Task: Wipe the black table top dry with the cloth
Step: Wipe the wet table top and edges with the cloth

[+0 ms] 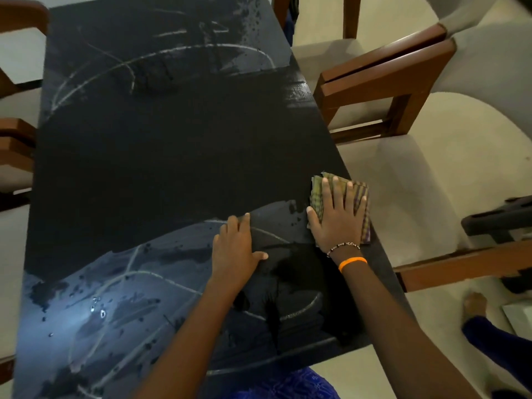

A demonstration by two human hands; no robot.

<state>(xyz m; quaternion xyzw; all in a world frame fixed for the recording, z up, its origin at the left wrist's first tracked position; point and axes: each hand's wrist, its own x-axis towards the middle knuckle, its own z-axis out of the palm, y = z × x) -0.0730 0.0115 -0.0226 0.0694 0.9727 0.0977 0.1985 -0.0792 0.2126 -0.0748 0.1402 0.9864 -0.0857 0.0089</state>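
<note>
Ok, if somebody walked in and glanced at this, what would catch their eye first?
Probably the right hand pressing flat on a folded checked cloth at the black table top's right edge, with an orange wristband on that wrist. The left hand rests flat beside it. Pale wet streaks and droplets shine across the near left.

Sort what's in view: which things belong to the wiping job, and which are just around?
Job:
- checked cloth, under the flat right hand, at the table's right edge
- black table top, wet streaks near and far
- left hand, resting flat on the table top

Just around:
- wooden chairs with pale cushions
- orange wristband
</note>
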